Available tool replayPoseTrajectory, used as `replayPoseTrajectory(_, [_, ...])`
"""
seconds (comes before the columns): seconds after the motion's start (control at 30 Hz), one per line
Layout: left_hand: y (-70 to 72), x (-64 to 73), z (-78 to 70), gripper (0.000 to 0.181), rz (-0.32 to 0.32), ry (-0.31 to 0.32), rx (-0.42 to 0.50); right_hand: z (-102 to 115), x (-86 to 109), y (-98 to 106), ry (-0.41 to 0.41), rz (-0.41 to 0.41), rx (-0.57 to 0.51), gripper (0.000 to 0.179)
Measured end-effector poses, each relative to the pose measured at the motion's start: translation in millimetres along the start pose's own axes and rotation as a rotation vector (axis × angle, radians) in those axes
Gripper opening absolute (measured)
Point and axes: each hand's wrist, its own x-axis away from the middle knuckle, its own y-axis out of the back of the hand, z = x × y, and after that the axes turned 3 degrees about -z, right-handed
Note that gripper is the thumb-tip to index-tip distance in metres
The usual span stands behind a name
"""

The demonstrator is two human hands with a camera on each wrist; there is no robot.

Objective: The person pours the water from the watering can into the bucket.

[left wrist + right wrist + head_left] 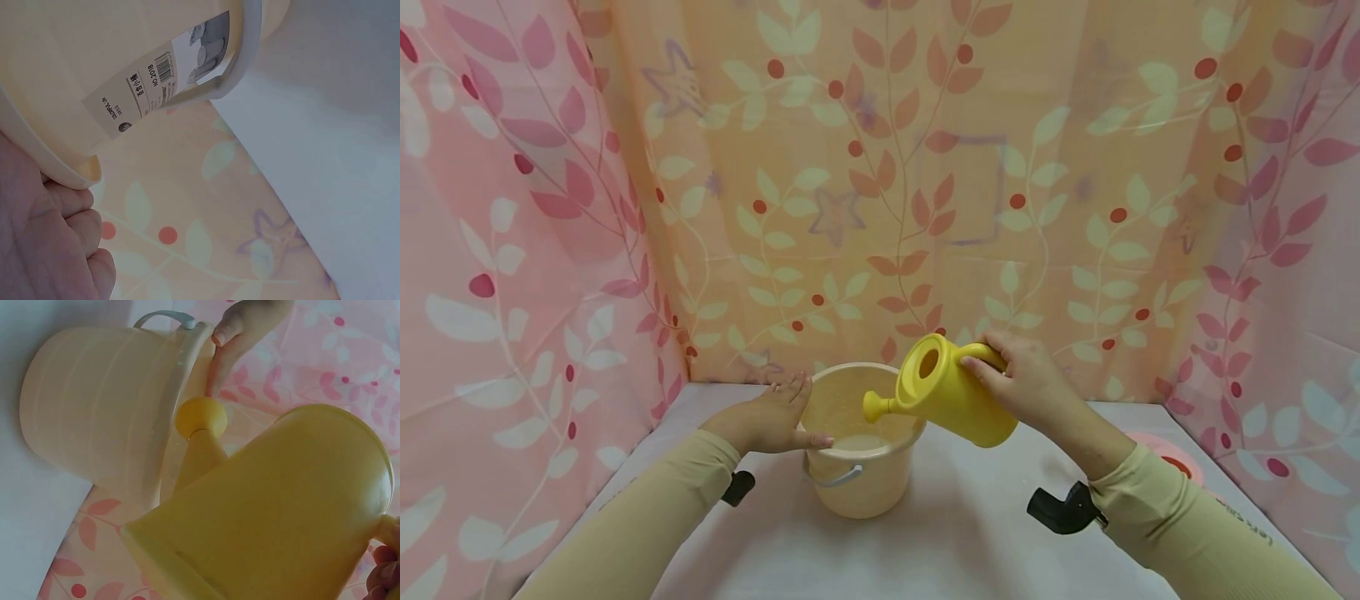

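A cream plastic bucket stands upright on the table, its grey handle hanging at the front. My left hand rests on the bucket's left rim, fingers stretched out along it and thumb across the near side. In the left wrist view, a printed label shows on the bucket's wall. My right hand grips the handle of a yellow watering can. The can is tilted left, and its round spout head hangs over the bucket's opening. No water shows coming from the spout.
A pink round object with a red middle lies at the right, partly behind my right forearm. Leaf-patterned cloth encloses the white table at the back and both sides. Black wrist cameras sit below the sleeves.
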Motion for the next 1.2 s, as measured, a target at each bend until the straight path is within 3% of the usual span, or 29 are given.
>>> replayPoseTrajectory(0.87, [1.3,-0.9,-1.6,0.109,0.005,0.014,0.02,0.7,-2.1,0.5,0.052,-0.011,0.039,0.016])
replayPoseTrajectory(1.2, [-1.9,-1.8,-0.8,0.11,0.021,0.017,-0.016,0.9,-3.2,1.1,0.066,-0.001,0.067,0.015])
